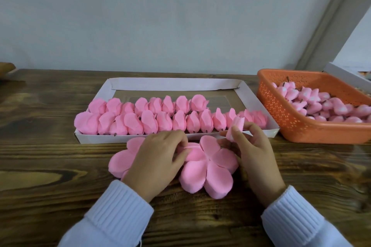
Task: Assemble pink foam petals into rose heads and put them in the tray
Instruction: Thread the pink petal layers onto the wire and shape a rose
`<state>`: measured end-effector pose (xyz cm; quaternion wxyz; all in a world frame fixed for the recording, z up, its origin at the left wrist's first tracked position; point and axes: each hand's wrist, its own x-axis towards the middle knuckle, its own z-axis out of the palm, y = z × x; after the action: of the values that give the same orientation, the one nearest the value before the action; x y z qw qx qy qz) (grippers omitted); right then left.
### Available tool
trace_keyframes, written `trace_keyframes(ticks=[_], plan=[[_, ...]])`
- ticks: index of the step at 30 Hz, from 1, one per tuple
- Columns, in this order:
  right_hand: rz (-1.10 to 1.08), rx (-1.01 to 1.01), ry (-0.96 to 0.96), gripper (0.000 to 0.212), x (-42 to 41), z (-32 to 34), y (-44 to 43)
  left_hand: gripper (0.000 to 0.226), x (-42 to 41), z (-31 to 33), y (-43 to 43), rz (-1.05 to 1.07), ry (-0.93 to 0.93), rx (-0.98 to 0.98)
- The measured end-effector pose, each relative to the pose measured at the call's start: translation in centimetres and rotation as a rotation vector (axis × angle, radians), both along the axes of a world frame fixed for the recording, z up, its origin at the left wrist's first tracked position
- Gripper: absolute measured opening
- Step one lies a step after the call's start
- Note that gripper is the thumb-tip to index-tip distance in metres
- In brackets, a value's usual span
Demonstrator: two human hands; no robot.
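- The table (60,166), dark wood, lies under both hands and carries everything else.
- The tray (172,84), a shallow white card box, sits just beyond the fingertips of both hands. It holds two rows of finished roses (149,122): about eight in the far row and roughly fourteen in the near row, the exact count blurred where they overlap.
- The basket (281,114), orange and perforated, stands beyond and to the right of the right hand, heaped with pink buds (321,104), too many and too tangled to count.
- Two petal sheets: one five-lobed sheet (208,168) lies flat between the hands, and a second sheet (122,158) lies mostly under the left hand.
- The left hand (156,158) is palm down, wrist low on the table, its fingertips curled and pinching the inner edge of the flat sheet.
- The right hand (255,154) stands on its edge, thumb and forefinger closed on one small bud (236,126), held upright just above the sheet and touching the tray's near wall.
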<state>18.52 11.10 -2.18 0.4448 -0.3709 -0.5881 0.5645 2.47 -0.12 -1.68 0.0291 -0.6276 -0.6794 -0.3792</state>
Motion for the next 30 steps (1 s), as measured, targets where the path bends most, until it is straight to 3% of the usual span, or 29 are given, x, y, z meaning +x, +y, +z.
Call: trace_keyframes(ticks=[7,17,21,26,30], plan=[[-0.021,0.008,-0.024,0.010,-0.1,0.1,0.1,0.016,-0.4,-0.3,0.1,0.006,-0.084,0.032],[-0.038,0.002,-0.020,0.011,0.2,0.1,0.1,0.016,-0.2,-0.1,0.0,0.019,-0.009,0.016],[-0.037,0.001,0.071,0.017,0.3,0.2,0.0,0.010,0.0,-0.3,-0.2,-0.003,-0.211,0.052],[-0.037,0.084,0.084,0.024,0.4,0.3,-0.5,0.019,0.3,-0.3,-0.2,-0.014,-0.316,0.116],[-0.043,0.172,0.149,0.026,0.8,0.3,-1.4,0.024,1.2,0.0,-0.2,0.045,-0.632,0.103]])
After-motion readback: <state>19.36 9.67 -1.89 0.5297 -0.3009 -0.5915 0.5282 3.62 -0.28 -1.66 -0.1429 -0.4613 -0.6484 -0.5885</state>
